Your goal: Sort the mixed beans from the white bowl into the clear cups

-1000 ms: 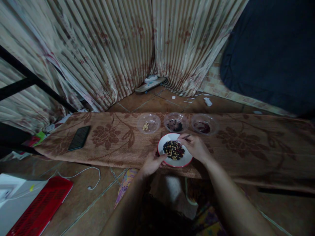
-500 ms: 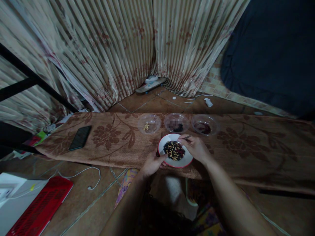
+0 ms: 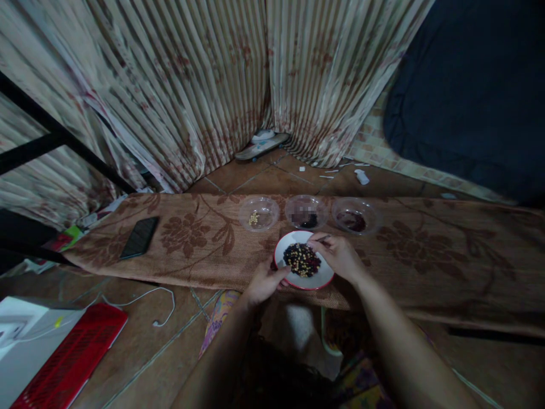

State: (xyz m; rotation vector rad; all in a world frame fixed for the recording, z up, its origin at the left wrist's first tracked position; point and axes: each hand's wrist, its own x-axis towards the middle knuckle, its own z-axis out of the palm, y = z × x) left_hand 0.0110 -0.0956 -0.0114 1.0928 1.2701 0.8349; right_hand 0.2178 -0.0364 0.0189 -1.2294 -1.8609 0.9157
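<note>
A white plate with a red rim sits on a brown flowered cloth and bears a heap of mixed dark and pale beans. My left hand grips the plate's near left rim. My right hand rests over the plate's right side, fingers pinched on a thin stick-like tool whose tip points at the beans. Behind the plate stand three clear bowls: the left bowl with pale beans, the middle bowl with dark beans, the right bowl with reddish beans.
A black phone lies on the cloth to the left. A red case and a white cable lie on the tiled floor at lower left. Striped curtains hang behind, with a slipper below them. A dark mattress stands at right.
</note>
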